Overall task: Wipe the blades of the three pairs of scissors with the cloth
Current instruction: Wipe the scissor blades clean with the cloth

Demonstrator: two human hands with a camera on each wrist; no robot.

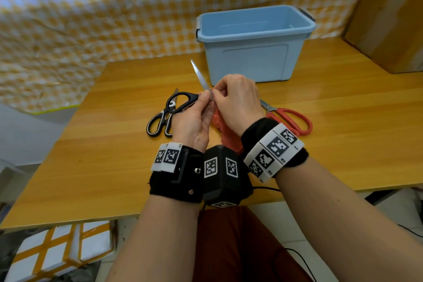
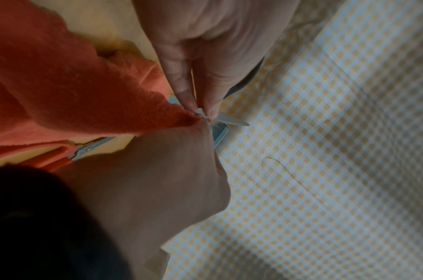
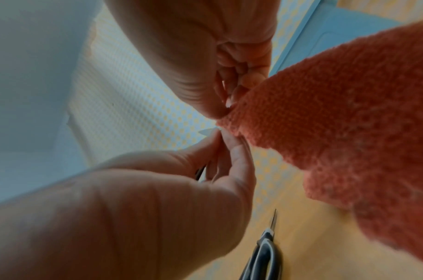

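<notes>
My left hand (image 1: 196, 119) pinches a pair of black-handled scissors (image 1: 183, 101) near the pivot and holds them above the table, one blade (image 1: 200, 74) pointing up and away. My right hand (image 1: 238, 98) grips the orange cloth (image 1: 226, 133), bunched against the base of that blade; the cloth hangs down between my wrists. In the left wrist view the blade tip (image 2: 234, 121) pokes out past the cloth (image 2: 74, 85). A second black pair with white trim (image 1: 160, 123) lies at the left, and a red-handled pair (image 1: 290, 119) lies at the right, partly behind my right wrist.
A pale blue plastic bin (image 1: 251, 52) stands open just behind my hands on the wooden table (image 1: 114, 155). A cardboard box (image 1: 389, 18) sits at the back right. Yellow checked cloth (image 1: 91, 7) covers the wall and the left side.
</notes>
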